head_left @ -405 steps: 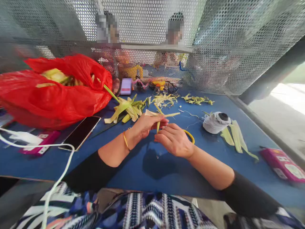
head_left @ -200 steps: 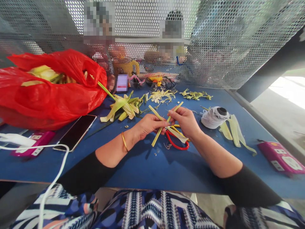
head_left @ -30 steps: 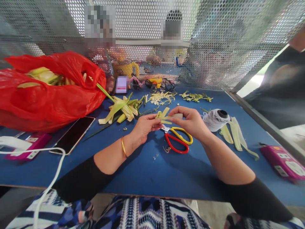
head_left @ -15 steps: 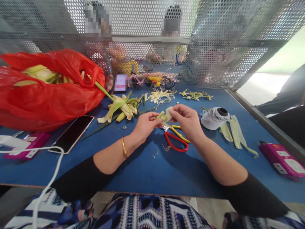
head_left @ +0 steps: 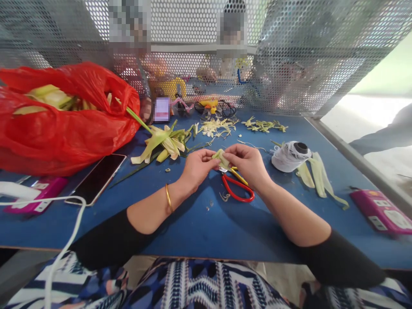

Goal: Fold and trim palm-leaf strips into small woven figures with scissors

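Between my two hands is a small folded piece of pale green corn husk (head_left: pixel 222 158). My left hand (head_left: pixel 198 168), a gold bangle on its wrist, pinches its left side. Thumb and fingers of my right hand (head_left: pixel 247 162) press on its right side, touching it close to the left fingertips. Under the hands, scissors (head_left: pixel 240 195) with one red and one yellow handle lie on the blue table (head_left: pixel 193 231); my right hand partly covers the yellow handle. A white thread spool (head_left: pixel 287 158) stands right of my right hand, beside flat husk strips (head_left: pixel 319 175).
A red plastic bag (head_left: pixel 80 135) of husks stands at left, near a dark phone (head_left: pixel 98 179), a white cable (head_left: pixel 75 231) and a magenta power strip (head_left: pixel 38 195). Loose husks (head_left: pixel 164 143) and small husk pieces (head_left: pixel 219 127) lie ahead. Another magenta box (head_left: pixel 381 210) sits right. Perforated panel (head_left: pixel 199 25) behind.
Over the last second my right hand has brought a wide pale husk piece in against the folded strips in my left hand. Earlier, longer strips crossed between my hands. A person at right has moved away.
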A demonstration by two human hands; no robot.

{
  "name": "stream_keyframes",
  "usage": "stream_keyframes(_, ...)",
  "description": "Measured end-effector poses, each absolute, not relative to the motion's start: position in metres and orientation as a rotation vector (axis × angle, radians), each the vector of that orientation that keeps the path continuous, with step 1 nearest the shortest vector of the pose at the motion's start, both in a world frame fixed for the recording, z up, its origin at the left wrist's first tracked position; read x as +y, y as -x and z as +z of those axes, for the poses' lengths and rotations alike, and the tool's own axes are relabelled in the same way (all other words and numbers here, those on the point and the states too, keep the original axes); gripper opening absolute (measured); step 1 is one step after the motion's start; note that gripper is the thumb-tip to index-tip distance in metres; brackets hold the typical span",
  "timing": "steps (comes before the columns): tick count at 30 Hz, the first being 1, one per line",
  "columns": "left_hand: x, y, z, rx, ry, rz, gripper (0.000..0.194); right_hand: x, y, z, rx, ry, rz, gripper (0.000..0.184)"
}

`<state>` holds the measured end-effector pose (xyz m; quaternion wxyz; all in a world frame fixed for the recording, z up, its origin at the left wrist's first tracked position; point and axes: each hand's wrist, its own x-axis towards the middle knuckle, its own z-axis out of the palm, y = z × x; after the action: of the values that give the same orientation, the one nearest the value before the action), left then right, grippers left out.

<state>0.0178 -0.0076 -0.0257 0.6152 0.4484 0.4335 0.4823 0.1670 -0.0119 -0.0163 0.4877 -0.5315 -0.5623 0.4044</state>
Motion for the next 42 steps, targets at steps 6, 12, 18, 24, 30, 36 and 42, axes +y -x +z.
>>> stream_keyframes(6, -0.009, -0.019, -0.026, 1.01, -1.023, 1.113, 0.027, -0.015, -0.161, -0.019, -1.334, 1.298, 0.901, 0.014)
stream_keyframes(12, -0.01, -0.019, -0.024, 1.031, -0.98, 1.117, 0.023, -0.024, -0.16, -0.023, -1.659, 1.352, 0.36, 0.007)
stream_keyframes(18, -0.012, -0.02, -0.019, 1.06, -0.948, 1.095, 0.018, -0.026, -0.164, -0.028, -1.897, 1.349, 0.016, 0.019)
stream_keyframes(24, -0.01, -0.017, -0.018, 1.123, -0.934, 1.092, 0.014, -0.025, -0.167, -0.025, -2.137, 1.228, -0.113, 0.024)
stream_keyframes(30, -0.009, -0.016, -0.02, 1.118, -0.921, 1.106, 0.017, -0.022, -0.169, -0.024, -2.022, 1.214, 0.017, 0.026)
stream_keyframes(36, -0.01, -0.02, -0.024, 1.05, -0.988, 1.156, 0.028, -0.019, -0.166, -0.022, -1.717, 1.358, 0.325, 0.015)
stream_keyframes(42, -0.01, -0.022, -0.027, 1.061, -1.027, 1.168, 0.022, -0.015, -0.164, -0.019, -1.486, 1.406, 0.683, 0.012)
